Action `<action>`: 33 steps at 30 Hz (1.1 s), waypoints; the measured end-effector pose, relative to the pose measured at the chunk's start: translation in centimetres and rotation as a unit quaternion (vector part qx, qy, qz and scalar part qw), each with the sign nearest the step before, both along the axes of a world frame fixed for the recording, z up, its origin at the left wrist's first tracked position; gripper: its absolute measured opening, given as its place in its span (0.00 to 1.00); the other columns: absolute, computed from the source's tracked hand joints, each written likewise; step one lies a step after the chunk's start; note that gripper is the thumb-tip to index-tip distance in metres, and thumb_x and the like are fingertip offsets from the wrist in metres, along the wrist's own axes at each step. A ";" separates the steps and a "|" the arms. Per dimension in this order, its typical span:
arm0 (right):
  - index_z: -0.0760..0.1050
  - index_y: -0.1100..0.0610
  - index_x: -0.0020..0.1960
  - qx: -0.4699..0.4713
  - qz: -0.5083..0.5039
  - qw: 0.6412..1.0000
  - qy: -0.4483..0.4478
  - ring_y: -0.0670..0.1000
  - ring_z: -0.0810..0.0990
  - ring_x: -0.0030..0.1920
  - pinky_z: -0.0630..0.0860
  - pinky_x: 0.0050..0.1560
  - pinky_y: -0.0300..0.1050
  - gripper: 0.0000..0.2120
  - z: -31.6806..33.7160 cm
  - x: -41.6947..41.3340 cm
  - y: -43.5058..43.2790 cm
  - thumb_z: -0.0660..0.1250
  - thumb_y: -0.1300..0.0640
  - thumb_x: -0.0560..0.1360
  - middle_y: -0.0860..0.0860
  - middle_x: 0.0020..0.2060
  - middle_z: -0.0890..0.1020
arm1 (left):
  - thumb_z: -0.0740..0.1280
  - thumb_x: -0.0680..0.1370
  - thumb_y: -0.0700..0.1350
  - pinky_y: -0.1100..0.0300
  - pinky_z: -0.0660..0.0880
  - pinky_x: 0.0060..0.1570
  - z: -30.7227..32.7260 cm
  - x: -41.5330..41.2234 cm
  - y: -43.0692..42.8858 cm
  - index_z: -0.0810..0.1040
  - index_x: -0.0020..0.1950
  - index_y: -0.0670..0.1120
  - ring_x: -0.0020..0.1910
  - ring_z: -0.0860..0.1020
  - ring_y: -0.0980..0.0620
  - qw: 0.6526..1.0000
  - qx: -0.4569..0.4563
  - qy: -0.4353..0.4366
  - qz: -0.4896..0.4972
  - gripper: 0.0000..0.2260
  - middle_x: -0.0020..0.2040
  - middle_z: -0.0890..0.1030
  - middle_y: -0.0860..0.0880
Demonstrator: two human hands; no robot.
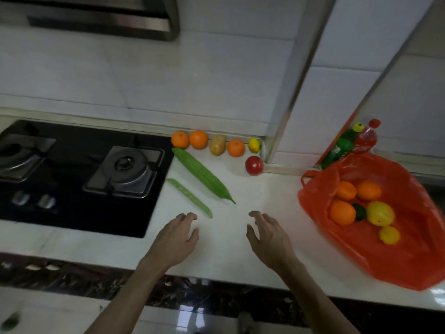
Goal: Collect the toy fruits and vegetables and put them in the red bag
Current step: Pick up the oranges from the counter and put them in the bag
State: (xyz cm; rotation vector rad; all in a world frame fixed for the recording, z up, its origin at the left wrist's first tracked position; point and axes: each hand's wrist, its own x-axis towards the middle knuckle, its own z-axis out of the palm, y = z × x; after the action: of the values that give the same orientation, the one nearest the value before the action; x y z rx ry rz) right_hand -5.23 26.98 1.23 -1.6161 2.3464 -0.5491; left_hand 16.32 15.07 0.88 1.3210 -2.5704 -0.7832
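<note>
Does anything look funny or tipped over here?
Only the green bottle behind the red bag: it leans sideways instead of standing straight. Nothing looks spilled or broken.

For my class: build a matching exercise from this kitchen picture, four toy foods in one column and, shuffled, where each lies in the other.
1 potato
2 long green gourd
3 large lemon
4 tomato

A in the red bag
B alone by the wall corner
C in the back row on the counter
D slanting beside the hob

Pairs: 1-C, 2-D, 3-A, 4-B
</note>
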 end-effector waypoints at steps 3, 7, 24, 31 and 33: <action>0.67 0.52 0.66 0.005 0.015 1.000 0.005 0.54 0.78 0.55 0.78 0.52 0.51 0.17 0.7 1.1 -3.6 0.57 0.49 0.79 0.53 0.54 0.79 | 0.59 0.79 0.51 0.53 0.75 0.52 -0.1 1.7 -2.8 0.69 0.65 0.49 0.54 0.77 0.49 1.000 -0.006 -0.004 0.011 0.16 0.57 0.77 0.47; 0.65 0.51 0.66 0.007 0.029 0.999 0.017 0.54 0.78 0.54 0.78 0.51 0.52 0.17 1.5 0.7 -9.2 0.58 0.48 0.79 0.52 0.54 0.79 | 0.59 0.79 0.50 0.51 0.75 0.52 0.3 2.3 -7.2 0.70 0.65 0.47 0.55 0.77 0.46 0.999 -0.017 -0.005 0.027 0.15 0.57 0.77 0.45; 0.63 0.59 0.72 0.028 0.069 0.997 -0.016 0.63 0.73 0.63 0.68 0.63 0.54 0.25 -3.4 -4.0 -38.2 0.61 0.52 0.77 0.62 0.65 0.73 | 0.62 0.76 0.46 0.47 0.73 0.50 -3.9 -6.4 -32.1 0.68 0.66 0.44 0.52 0.75 0.37 0.998 -0.019 -0.038 0.046 0.19 0.52 0.74 0.39; 0.53 0.53 0.75 0.099 0.090 0.987 0.094 0.65 0.66 0.65 0.66 0.64 0.56 0.31 -7.3 -4.0 -43.1 0.62 0.48 0.77 0.64 0.69 0.63 | 0.65 0.75 0.53 0.40 0.70 0.59 -8.1 -10.1 -36.6 0.53 0.76 0.52 0.63 0.67 0.32 0.992 0.006 -0.071 0.106 0.33 0.67 0.64 0.36; 0.53 0.52 0.75 0.103 0.083 0.983 0.125 0.66 0.64 0.66 0.65 0.65 0.58 0.33 -8.0 -4.2 -43.6 0.64 0.46 0.76 0.64 0.69 0.62 | 0.66 0.75 0.53 0.40 0.71 0.59 -8.7 -10.9 -37.2 0.53 0.77 0.53 0.63 0.66 0.33 0.992 0.003 -0.061 0.112 0.34 0.68 0.63 0.37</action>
State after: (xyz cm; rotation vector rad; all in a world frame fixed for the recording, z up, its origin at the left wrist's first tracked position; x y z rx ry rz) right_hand -9.41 -16.67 -6.77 -1.8494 2.3130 -0.0691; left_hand 5.46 -22.13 -7.87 1.6720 -2.4494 -0.6878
